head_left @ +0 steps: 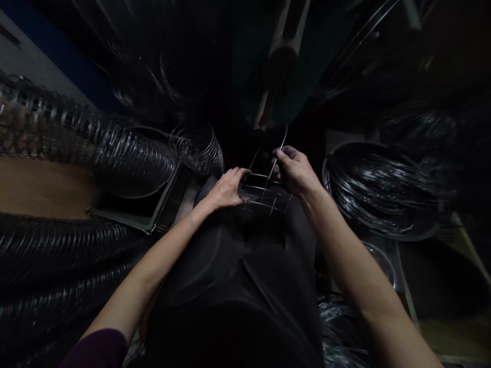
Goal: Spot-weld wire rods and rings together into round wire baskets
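A small round wire frame (261, 203), made of thin curved rings joined by short cross wires, sits above my lap in front of a machine. My left hand (229, 188) grips its left side, thumb and fingers around the rings. Pinched between the thumb and fingers of my right hand (293, 166) is a thin metal wire (284, 137), bent at its upper end and slanting down toward the frame. Whether the wire touches the frame is hard to make out. Just beyond the hands, a rod-like machine part (262, 110) points down; its lower end is dark.
Coiled wire rings (72, 128) are stacked at left, by a grey crate (148, 223) and a loose wire coil (197, 148). At right stands a heap of shiny wire pieces (379, 189). More wire (339, 327) lies below my right arm. A dark apron (233, 296) covers my lap.
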Tool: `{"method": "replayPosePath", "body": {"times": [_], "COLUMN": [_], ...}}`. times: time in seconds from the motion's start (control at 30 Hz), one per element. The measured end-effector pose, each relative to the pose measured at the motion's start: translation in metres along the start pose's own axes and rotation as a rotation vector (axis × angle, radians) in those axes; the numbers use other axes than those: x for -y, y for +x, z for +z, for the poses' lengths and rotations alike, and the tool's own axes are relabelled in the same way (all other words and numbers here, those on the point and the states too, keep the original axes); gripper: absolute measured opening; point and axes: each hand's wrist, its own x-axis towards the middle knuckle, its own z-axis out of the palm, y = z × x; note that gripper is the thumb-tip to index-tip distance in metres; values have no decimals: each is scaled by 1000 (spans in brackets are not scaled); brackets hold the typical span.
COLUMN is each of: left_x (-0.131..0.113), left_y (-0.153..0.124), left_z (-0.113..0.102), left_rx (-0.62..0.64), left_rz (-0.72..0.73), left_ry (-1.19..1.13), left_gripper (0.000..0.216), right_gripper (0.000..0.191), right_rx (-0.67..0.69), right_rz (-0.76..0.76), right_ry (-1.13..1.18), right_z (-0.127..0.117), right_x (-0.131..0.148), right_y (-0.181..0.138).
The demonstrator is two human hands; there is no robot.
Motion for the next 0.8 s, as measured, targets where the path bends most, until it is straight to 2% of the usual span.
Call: {"method": "replayPosePath", "body": {"times": [0.13, 0.27, 0.53, 0.8], "left_x": [-1, 2, 5, 17], "left_y": [9, 23, 50, 69], "left_z": [1, -5, -32, -40], "left_rx": [-81, -140, -152, -165], "left_rz": [26, 45, 86, 120], "left_ry": [-15, 11, 10, 7], "left_gripper": [60, 56, 55, 56], "right_gripper": [15, 19, 30, 32], "right_rx": [-2, -17, -9, 32], "right_rz": [-35, -66, -97, -127], "right_ry": [-40, -69, -20, -29], "right_z": [6, 12, 16, 17], "right_x": [14, 28, 45, 50], "right_y": [15, 30, 51, 69]}}
